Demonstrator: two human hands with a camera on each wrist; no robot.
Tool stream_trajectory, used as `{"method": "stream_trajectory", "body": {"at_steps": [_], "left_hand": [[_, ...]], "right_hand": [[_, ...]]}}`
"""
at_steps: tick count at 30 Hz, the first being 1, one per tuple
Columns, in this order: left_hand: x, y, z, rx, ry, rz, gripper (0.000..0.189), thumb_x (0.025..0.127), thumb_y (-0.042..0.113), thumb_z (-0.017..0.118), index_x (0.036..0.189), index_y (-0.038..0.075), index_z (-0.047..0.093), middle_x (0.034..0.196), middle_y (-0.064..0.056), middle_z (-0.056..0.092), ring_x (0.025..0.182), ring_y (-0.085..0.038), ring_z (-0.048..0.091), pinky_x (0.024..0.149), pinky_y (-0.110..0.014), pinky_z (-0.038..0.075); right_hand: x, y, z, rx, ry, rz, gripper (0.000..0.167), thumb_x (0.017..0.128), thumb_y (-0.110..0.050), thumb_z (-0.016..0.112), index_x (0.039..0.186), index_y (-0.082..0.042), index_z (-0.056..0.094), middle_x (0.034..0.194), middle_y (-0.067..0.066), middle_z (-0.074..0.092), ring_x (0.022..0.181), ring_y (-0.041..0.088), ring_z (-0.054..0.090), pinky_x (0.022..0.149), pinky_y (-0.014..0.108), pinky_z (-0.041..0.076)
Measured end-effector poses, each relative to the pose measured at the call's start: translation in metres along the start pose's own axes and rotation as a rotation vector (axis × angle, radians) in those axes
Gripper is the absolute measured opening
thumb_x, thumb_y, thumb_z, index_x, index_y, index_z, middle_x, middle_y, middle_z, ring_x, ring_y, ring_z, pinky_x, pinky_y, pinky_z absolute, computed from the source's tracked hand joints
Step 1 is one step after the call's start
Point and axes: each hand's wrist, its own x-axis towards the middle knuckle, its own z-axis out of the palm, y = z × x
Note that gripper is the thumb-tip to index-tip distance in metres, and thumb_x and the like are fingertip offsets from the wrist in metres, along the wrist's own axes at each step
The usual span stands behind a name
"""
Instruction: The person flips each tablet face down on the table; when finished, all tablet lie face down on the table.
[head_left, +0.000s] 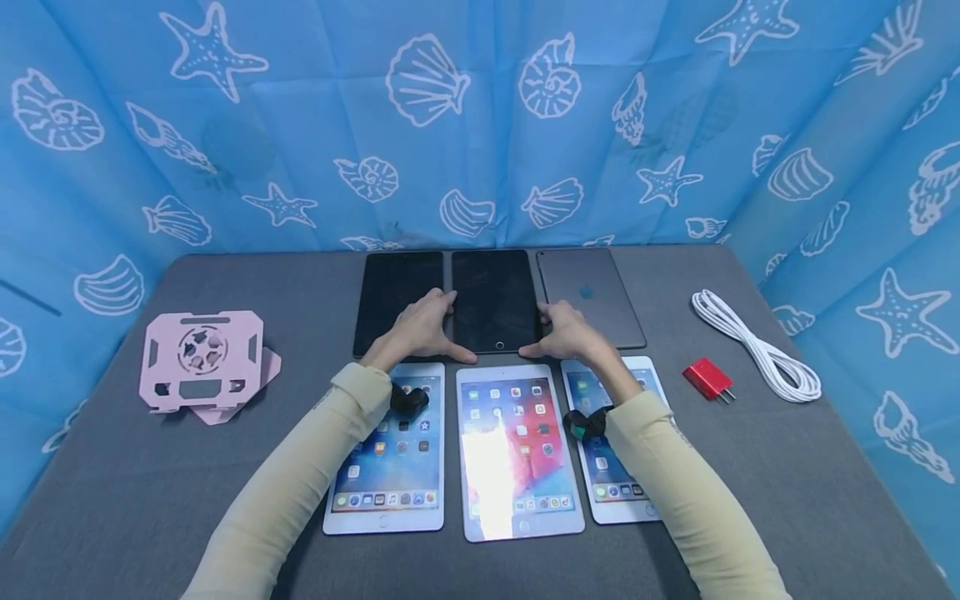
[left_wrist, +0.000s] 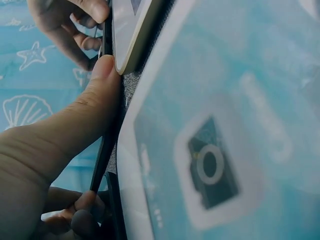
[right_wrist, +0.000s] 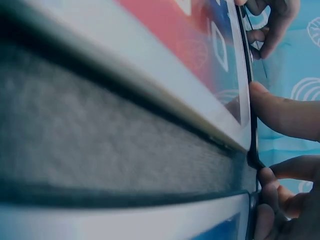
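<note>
A black tablet [head_left: 491, 296] lies screen up in the middle of the back row, its round home button towards me. My left hand [head_left: 426, 325] holds its left side, with the thumb at the near edge. On the opposite side my right hand [head_left: 570, 333] grips it the same way. Both wrist views show thumb and curled fingers at the thin black edge. Left of it lies another black tablet [head_left: 397, 292]; to the right, a grey tablet [head_left: 600, 308] rests back side up. Nearer me are three lit white tablets: left [head_left: 405, 479], middle [head_left: 551, 475] and right [head_left: 611, 467], the outer two partly under my forearms.
At the left of the grey table [head_left: 247, 483] sits a pink folding stand [head_left: 168, 354]. A red charger plug [head_left: 707, 377] and a coiled white cable [head_left: 757, 350] lie at the right. A blue shell-print curtain [head_left: 480, 125] hangs behind the table.
</note>
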Motion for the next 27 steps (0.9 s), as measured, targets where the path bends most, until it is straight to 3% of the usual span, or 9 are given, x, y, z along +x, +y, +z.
{"method": "stream_trajectory", "body": {"at_steps": [4, 14, 22, 27], "left_hand": [[0.0011, 0.0005, 0.0000, -0.005, -0.002, -0.003, 0.121, 0.069, 0.053, 0.092, 0.160, 0.002, 0.030, 0.143, -0.014, 0.052, 0.117, -0.029, 0.059, 0.105, -0.044, 0.051], [0.0026, 0.0020, -0.0011, 0.004, 0.000, -0.010, 0.121, 0.069, 0.053, 0.092, 0.159, 0.001, 0.031, 0.143, -0.017, 0.052, 0.121, -0.031, 0.058, 0.107, -0.046, 0.050], [0.0021, 0.0016, -0.0013, -0.020, 0.002, -0.012, 0.121, 0.068, 0.051, 0.093, 0.159, 0.001, 0.032, 0.143, -0.016, 0.053, 0.122, -0.031, 0.058, 0.110, -0.046, 0.048], [0.0032, -0.0005, -0.0015, -0.015, 0.002, 0.001, 0.120, 0.069, 0.052, 0.093, 0.158, 0.000, 0.032, 0.142, -0.016, 0.053, 0.120, -0.030, 0.058, 0.109, -0.045, 0.049]], "right_hand": [[-0.0004, -0.0010, 0.0006, 0.035, 0.000, 0.009, 0.094, 0.090, -0.019, 0.079, 0.162, 0.001, 0.021, 0.158, 0.028, 0.037, 0.146, 0.048, 0.024, 0.121, 0.063, 0.028], [0.0009, -0.0054, 0.0032, 0.246, 0.009, 0.079, 0.097, 0.085, -0.003, 0.077, 0.163, -0.002, 0.018, 0.161, 0.025, 0.028, 0.150, 0.048, 0.011, 0.122, 0.062, 0.025], [0.0003, 0.0009, 0.0041, 0.455, -0.015, 0.082, 0.099, 0.086, 0.000, 0.073, 0.165, -0.011, 0.014, 0.163, 0.022, 0.027, 0.150, 0.042, 0.028, 0.124, 0.058, 0.026], [-0.0011, 0.0045, 0.0018, 0.489, -0.015, 0.054, 0.099, 0.086, 0.000, 0.073, 0.166, -0.014, 0.015, 0.160, 0.021, 0.031, 0.147, 0.041, 0.032, 0.124, 0.059, 0.025]]}}
